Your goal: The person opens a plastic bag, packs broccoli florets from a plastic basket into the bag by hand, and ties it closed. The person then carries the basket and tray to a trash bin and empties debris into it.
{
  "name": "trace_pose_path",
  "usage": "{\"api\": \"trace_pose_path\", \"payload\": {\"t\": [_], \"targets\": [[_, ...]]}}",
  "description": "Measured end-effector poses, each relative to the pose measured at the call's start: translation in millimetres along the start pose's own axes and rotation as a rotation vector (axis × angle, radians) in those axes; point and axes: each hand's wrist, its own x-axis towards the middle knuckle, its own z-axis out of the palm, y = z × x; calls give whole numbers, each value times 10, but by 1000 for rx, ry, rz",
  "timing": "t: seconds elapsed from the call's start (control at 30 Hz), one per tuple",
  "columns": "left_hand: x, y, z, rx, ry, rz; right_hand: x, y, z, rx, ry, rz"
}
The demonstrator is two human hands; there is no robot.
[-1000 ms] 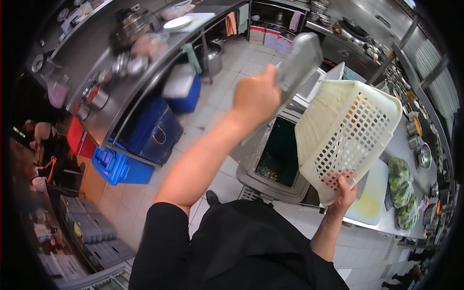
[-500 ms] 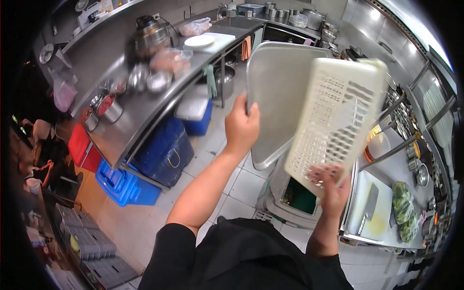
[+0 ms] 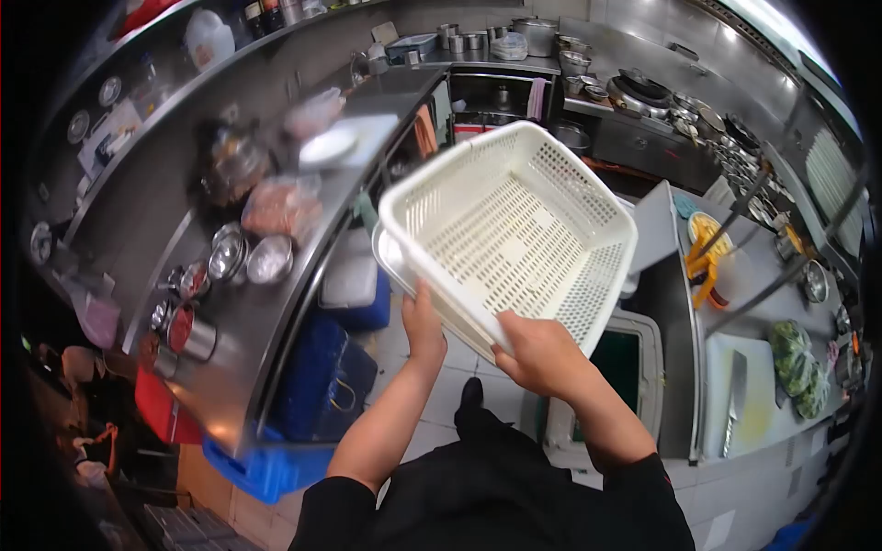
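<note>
A white perforated basket (image 3: 514,241) is held up in front of my body, its inside facing me and showing nothing in it. My right hand (image 3: 542,354) grips its near rim, thumb over the edge. Under and behind the basket, at its left, a metal tray (image 3: 390,255) shows only its rim. My left hand (image 3: 424,326) holds that tray's lower left edge, close against the basket. Below and to the right of the basket stands an open bin (image 3: 648,344) with a dark green inside, partly hidden by my right forearm.
At left, a steel counter (image 3: 303,225) bears bowls, bagged meat and a plate, with blue boxes (image 3: 326,376) beneath. At right, a knife (image 3: 736,395) lies on a cutting board (image 3: 758,422) beside bagged greens (image 3: 792,354). A stove with woks (image 3: 640,87) is at the back.
The basket has turned from upright to inside-up and moved left, coming together with the tray over it. Both hands are closer together, and the view has swung right, away from the bin.
</note>
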Motion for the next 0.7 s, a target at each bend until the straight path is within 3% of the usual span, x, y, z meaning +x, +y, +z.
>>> {"api": "trace_pose_path", "payload": {"t": [0.27,0.43,0.5,0.57,0.63,0.7], "targets": [[1798,-516,-22,92,36,-222,1722,1063,338,44,-145,63],[2822,-565,-213,17,36,-234,2773,1285,300,65,-305,40],[3104,-333,-9,-7,81,-215,3137,1412,279,183,-228,-190],[3458,-311,-42,-20,40,-190,3479,1565,129,184,-215,-220],[3854,-343,-78,-14,43,-191,3860,1801,-55,273,97,-335],[4323,-440,-143,-100,13,-204,4205,2098,-215,417,202,-168]]}}
